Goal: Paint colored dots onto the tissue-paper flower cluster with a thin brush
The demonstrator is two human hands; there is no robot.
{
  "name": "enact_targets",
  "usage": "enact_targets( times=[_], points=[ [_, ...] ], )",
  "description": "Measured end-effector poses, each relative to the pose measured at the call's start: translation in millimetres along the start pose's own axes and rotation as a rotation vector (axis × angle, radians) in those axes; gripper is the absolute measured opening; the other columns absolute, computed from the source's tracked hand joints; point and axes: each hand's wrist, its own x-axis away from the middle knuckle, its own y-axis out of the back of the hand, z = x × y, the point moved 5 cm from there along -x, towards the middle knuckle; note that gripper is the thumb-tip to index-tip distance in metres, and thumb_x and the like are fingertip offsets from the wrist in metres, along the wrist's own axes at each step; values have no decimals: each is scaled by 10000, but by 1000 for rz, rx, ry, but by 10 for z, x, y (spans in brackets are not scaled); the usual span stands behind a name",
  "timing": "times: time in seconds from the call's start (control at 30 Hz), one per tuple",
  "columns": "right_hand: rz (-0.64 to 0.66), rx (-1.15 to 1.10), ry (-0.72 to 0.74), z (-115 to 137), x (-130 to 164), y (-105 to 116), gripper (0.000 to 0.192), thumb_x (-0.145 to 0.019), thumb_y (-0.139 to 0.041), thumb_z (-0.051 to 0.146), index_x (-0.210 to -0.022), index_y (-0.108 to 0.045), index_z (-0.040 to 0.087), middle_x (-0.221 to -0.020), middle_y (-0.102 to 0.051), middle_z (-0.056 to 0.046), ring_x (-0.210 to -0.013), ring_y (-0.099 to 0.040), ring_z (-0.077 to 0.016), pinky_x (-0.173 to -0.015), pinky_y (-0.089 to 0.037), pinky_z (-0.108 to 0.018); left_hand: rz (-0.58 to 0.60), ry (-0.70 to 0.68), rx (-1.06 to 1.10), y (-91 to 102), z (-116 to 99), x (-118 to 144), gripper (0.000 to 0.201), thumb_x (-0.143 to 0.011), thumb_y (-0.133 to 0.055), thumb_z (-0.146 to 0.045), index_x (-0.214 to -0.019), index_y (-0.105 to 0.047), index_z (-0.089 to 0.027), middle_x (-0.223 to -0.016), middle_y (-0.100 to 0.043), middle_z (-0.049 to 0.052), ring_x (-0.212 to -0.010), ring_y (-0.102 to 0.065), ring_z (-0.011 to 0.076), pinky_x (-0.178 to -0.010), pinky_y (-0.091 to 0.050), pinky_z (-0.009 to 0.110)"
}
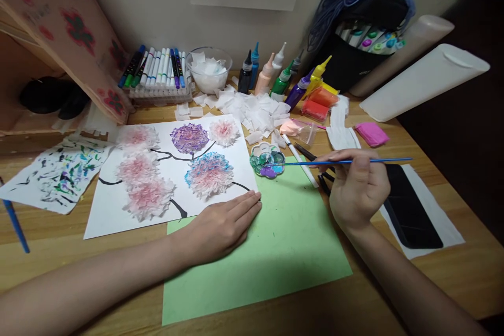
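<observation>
My right hand (356, 189) pinches the thin blue paintbrush (346, 161), light and stiff, mid-handle; my left hand (222, 226) lies flat, fingers open, on the white flower paper (165, 215).

Soft, even indoor light fills the middle of the frame, coming from above and a little behind. The left hand (220, 228) throws a short, faint shadow onto the green sheet (275, 252) below it. The right edge falls off into near black, and the upper left sits dim. Straight lines bow toward the corners. Focus is sharp at centre, softer at the lower edge. No harsh glare anywhere.
</observation>
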Motion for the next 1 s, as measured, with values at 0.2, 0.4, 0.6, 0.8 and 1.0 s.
enact_targets(
  times=[0.2, 0.4, 0.6, 0.8, 1.0],
  points=[
    [177, -115, -66, -19, 286, -263, 204, -952, -478, 275, -915, -674, 233, -876, -688, -32, -728, -678, -157, -611, -555, -304, 63, 72, 43, -55, 6, -9, 456, -920, -398, -88, -1365, -427, 3, -1416, -501, 239, -1331, -481, 302, -1042, -494, 401],
    [322, -105, 132, 8, 406, -407, 211, -935, -466, 175, -966, -670, 223, -831, -697, -30, -853, -670, -183, -759, -538, -337, 69, 85, 72, -76, 14, -18, 443, -924, -407, -96, -1352, -432, 15, -1429, -488, 232, -1337, -468, 308, -1071, -465, 408],
    [313, -27, 113, -26, 400, -400, 217, -937, -452, 186, -932, -667, 222, -832, -696, -31, -840, -669, -184, -758, -532, -342, 62, 79, 97, -74, 17, -15, 442, -916, -419, -87, -1341, -436, 34, -1421, -484, 258, -1350, -450, 316, -1067, -463, 415],
    [321, 12, 102, -36, 407, -411, 213, -941, -452, 200, -925, -664, 216, -837, -695, -38, -828, -665, -182, -753, -538, -339, 71, 81, 97, -81, 18, -11, 451, -909, -434, -86, -1343, -434, 35, -1424, -478, 263, -1359, -438, 311, -1075, -452, 408],
    [341, 16, 78, -63, 422, -409, 211, -947, -449, 223, -945, -660, 226, -860, -695, -47, -844, -659, -193, -763, -548, -360, 59, 77, 87, -85, 21, -9, 448, -909, -419, -84, -1336, -447, 49, -1428, -479, 254, -1333, -467, 330, -1060, -468, 416]
  ],
)
